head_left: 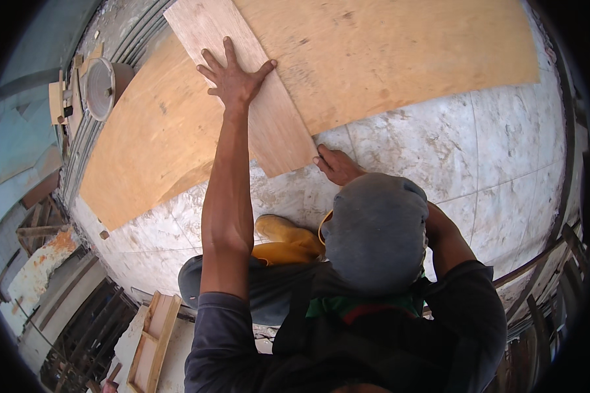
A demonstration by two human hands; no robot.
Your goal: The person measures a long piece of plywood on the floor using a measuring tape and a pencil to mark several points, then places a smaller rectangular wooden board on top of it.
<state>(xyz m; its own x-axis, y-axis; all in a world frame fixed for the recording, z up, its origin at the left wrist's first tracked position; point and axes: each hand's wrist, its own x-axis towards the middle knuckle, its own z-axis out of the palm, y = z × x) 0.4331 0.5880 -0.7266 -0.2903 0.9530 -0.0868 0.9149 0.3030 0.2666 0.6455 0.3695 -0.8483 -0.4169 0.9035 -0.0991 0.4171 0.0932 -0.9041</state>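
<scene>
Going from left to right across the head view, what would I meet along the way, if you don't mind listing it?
Orange-stained pale panel → round tub → left hand, spread on the plank → right hand, by the plank's near end → dark right sleeve.

left hand (235, 83) splayed, right hand (339, 166) curled

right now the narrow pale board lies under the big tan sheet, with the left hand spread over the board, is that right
Not quite: the narrow pale board lies on top of the big tan sheet, not under it, as the head view shows. The rest stands: the left hand is spread over the board.
</scene>
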